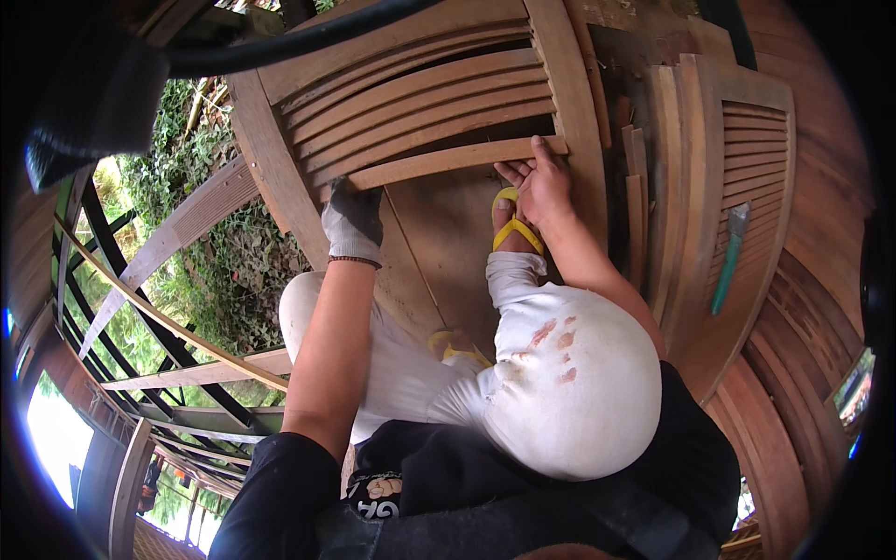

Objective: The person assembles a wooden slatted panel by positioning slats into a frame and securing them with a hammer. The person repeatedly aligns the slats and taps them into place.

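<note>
Nearest, white trousers, knees bent, stained with reddish marks. Just beyond, yellow sandals on a wooden floor panel. Left hand, in a grey glove, closed around the left end of a loose wooden slat; grip pressed on the wood. Right hand, bare, fingers curled over the slat's right end, pinching it against the frame. Slat at the bottom opening of a louvred shutter frame, below the fitted slats. Farther right, a second louvred shutter with a green-handled tool lying on it.
</note>
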Action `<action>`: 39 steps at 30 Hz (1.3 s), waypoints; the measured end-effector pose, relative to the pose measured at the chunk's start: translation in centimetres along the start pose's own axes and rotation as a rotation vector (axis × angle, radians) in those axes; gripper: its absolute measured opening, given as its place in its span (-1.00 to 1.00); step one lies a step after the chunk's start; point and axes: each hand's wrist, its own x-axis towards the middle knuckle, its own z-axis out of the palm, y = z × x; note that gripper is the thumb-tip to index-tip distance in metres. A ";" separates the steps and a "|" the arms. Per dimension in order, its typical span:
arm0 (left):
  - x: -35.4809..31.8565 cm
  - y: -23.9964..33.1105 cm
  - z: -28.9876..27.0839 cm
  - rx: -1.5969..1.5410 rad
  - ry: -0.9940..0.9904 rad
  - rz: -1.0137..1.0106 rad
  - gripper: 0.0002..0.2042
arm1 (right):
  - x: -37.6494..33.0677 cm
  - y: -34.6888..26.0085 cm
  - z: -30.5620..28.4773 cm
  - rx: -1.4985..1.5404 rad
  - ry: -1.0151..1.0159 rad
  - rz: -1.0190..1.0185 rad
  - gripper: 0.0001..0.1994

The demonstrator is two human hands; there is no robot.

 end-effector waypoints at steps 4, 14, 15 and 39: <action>-0.7 0.6 0.2 0.044 -0.092 0.023 -0.68 | 1.2 -0.3 0.1 -0.002 -0.007 0.007 -0.66; -0.4 1.1 -0.4 -0.101 -0.230 -0.072 -0.72 | 3.1 -0.9 1.1 -0.032 -0.071 -0.082 -0.61; -0.3 0.8 -1.2 -0.091 -0.237 -0.088 -0.72 | 2.9 -0.9 1.1 -0.038 -0.063 -0.084 -0.60; 7.2 -2.6 -7.1 -0.676 -1.158 -0.310 -0.65 | 3.1 -0.5 0.7 -0.149 -0.069 -0.084 -0.66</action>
